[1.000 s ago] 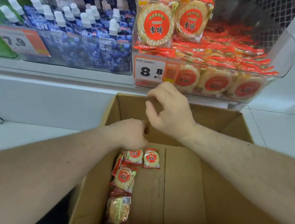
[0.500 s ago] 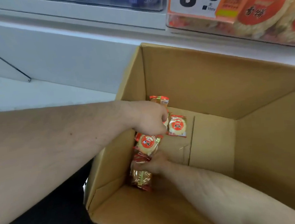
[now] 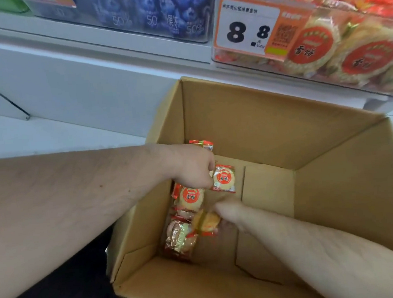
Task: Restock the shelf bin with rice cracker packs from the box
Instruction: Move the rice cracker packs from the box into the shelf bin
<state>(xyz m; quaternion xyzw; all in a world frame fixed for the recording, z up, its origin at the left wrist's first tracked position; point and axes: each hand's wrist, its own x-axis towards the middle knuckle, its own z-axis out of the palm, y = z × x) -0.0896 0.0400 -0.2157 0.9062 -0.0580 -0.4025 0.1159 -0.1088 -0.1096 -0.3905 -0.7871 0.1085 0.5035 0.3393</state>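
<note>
L hand point(image 3: 193, 166): we curl fingers on a red-and-white round rice cracker pack point(image 3: 223, 178) in the brown cardboard box point(image 3: 334, 185).
R hand point(image 3: 228, 211): we grip blurred orange pack point(image 3: 206, 222) at box floor.
Bin: clear plastic shelf bin point(image 3: 242, 58) above, w/ packs.

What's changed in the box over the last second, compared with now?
Both hands went from the box's far rim down inside. The left hand now pinches a rice cracker pack at its edge; the right hand has lifted another pack off the bottom. The other packs and the cardboard box stayed put.
</note>
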